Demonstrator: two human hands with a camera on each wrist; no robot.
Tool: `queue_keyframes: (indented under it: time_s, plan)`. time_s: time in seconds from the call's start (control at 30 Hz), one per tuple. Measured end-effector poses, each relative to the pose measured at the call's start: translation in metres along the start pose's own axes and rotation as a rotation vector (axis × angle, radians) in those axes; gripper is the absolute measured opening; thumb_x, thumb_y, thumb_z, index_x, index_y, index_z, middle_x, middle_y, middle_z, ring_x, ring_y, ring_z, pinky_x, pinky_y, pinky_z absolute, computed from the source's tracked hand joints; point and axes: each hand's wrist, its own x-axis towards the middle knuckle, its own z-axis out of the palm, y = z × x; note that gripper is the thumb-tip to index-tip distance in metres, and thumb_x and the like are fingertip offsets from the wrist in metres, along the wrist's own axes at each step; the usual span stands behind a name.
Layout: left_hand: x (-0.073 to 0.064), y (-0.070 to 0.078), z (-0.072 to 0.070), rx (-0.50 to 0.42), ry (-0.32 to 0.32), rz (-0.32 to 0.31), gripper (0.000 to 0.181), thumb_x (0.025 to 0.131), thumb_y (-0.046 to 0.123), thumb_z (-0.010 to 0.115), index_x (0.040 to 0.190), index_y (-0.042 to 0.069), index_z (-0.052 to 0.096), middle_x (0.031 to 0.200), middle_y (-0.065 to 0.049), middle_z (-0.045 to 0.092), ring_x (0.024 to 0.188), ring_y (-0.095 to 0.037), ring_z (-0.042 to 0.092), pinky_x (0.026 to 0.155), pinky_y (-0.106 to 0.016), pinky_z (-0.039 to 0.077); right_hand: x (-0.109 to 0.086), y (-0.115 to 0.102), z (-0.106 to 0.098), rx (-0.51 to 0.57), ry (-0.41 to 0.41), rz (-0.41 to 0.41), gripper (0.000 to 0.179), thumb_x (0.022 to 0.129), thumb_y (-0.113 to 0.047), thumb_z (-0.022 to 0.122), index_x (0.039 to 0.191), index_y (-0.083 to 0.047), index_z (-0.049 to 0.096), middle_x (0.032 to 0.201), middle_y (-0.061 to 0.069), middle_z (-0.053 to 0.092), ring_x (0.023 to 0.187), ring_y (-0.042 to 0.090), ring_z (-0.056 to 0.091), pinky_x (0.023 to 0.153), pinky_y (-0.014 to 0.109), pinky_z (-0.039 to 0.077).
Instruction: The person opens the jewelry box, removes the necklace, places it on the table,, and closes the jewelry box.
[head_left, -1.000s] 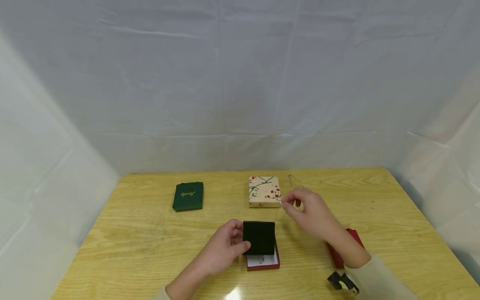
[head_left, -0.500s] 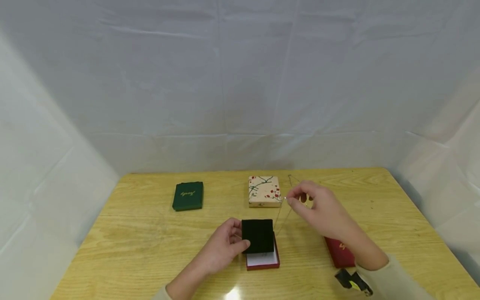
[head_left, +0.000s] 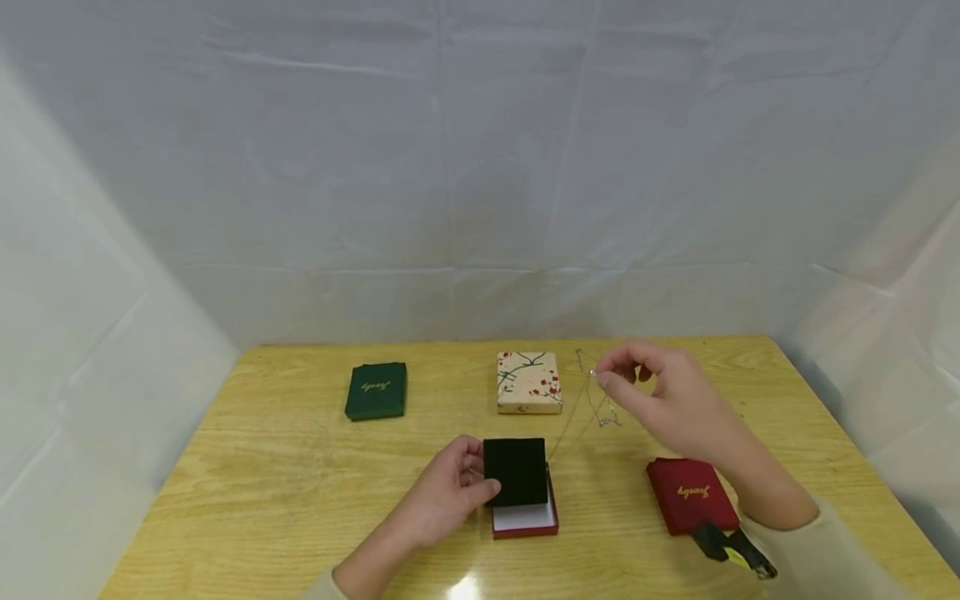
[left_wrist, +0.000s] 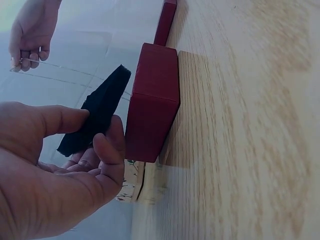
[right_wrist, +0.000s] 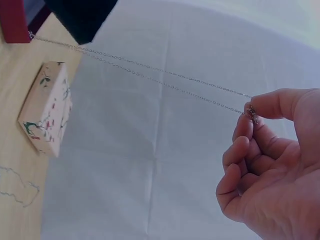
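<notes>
My left hand [head_left: 448,487] grips a flat black jewelry box pad [head_left: 515,472] by its left edge, thumb on top and fingers beneath. The pad is raised over an uncovered red jewelry box [head_left: 527,532] with a white inside, hiding its far part. My right hand [head_left: 663,400] pinches one end of a thin silver necklace [right_wrist: 170,73] between thumb and fingertips. In the right wrist view two strands of chain run taut from those fingertips down to the red box's corner. Behind the right hand, a second silver necklace [head_left: 609,422] lies on the table.
A red lid with gold lettering [head_left: 693,494] lies right of the box, beside the right forearm. At the back are a floral-patterned box [head_left: 528,383] and, to the left, a green box [head_left: 377,392]. White sheeting [head_left: 480,208] hangs behind the wooden table [head_left: 285,467].
My right hand has moved right and away from me, drawing the chain out longer from the red box. The pad in my left hand has shifted slightly. More of the red lid shows.
</notes>
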Motion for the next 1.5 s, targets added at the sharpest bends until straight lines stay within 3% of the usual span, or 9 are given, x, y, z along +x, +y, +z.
queue_keyframes:
  time_s: [0.37, 0.77, 1.07, 1.33, 1.5]
  plan:
    - [0.001, 0.0, 0.0, -0.009, -0.006, -0.002, 0.047, 0.098, 0.006, 0.072, 0.135, -0.008, 0.047, 0.12, -0.017, 0.062, 0.099, -0.022, 0.057, 0.083, -0.037, 0.053, -0.001, 0.005, -0.02, -0.033, 0.044, -0.012, 0.006, 0.106, -0.015, 0.066, 0.107, -0.017, 0.072, 0.094, -0.005, 0.066, 0.086, 0.014, 0.055, 0.076, 0.031, 0.042]
    - [0.001, -0.001, -0.002, 0.018, -0.007, 0.001, 0.049, 0.098, 0.008, 0.073, 0.137, -0.008, 0.048, 0.12, -0.016, 0.065, 0.105, -0.024, 0.062, 0.086, -0.04, 0.056, 0.008, 0.053, -0.048, -0.139, 0.084, 0.057, 0.013, 0.109, -0.018, 0.063, 0.112, -0.01, 0.072, 0.097, 0.003, 0.069, 0.082, 0.017, 0.055, 0.073, 0.026, 0.044]
    - [0.002, -0.003, -0.002, -0.008, -0.014, 0.007, 0.048, 0.097, 0.007, 0.073, 0.135, -0.008, 0.047, 0.118, -0.016, 0.065, 0.099, -0.022, 0.06, 0.081, -0.037, 0.055, 0.03, 0.083, -0.063, -0.159, 0.062, 0.121, 0.023, 0.11, -0.024, 0.059, 0.118, -0.004, 0.07, 0.104, 0.011, 0.069, 0.08, 0.023, 0.056, 0.063, 0.031, 0.046]
    - [0.002, -0.002, 0.001, -0.017, -0.017, 0.003, 0.046, 0.098, 0.007, 0.072, 0.134, -0.008, 0.048, 0.115, -0.015, 0.064, 0.097, -0.022, 0.059, 0.079, -0.035, 0.053, 0.062, 0.11, -0.065, -0.188, 0.058, 0.151, 0.029, 0.111, -0.03, 0.059, 0.122, -0.005, 0.069, 0.108, 0.011, 0.068, 0.093, 0.026, 0.057, 0.071, 0.04, 0.044]
    - [0.003, -0.004, 0.0, -0.026, -0.018, 0.011, 0.047, 0.098, 0.006, 0.071, 0.135, -0.009, 0.047, 0.115, -0.015, 0.063, 0.096, -0.021, 0.059, 0.078, -0.035, 0.053, 0.081, 0.124, -0.062, -0.161, 0.104, 0.148, 0.033, 0.111, -0.033, 0.057, 0.124, -0.005, 0.069, 0.11, 0.012, 0.065, 0.096, 0.027, 0.055, 0.072, 0.04, 0.042]
